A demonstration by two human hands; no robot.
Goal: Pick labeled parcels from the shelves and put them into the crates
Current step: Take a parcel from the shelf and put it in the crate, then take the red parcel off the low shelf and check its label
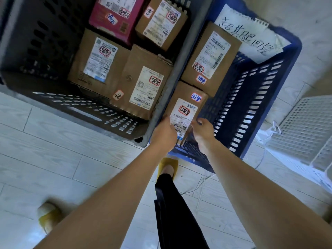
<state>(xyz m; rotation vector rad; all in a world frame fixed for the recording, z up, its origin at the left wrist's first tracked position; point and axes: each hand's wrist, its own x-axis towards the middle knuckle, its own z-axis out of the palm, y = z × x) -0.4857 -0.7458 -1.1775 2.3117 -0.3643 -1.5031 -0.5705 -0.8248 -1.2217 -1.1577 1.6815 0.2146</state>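
I hold the small parcel [185,108] by its near end, my left grip [164,132] and right grip [203,131] both curled round its edges. It sits low at the 7 o'clock corner of the blue crate [251,105], just beside the larger box [212,56] at 12 o'clock. My worry is that plain cardboard and a slick paper label give little purchase, so a loose pinch may let it slip. Its square corner may also snag the slotted plastic wall, or the rim of the grey crate [80,108] at 9 o'clock, and tip it.
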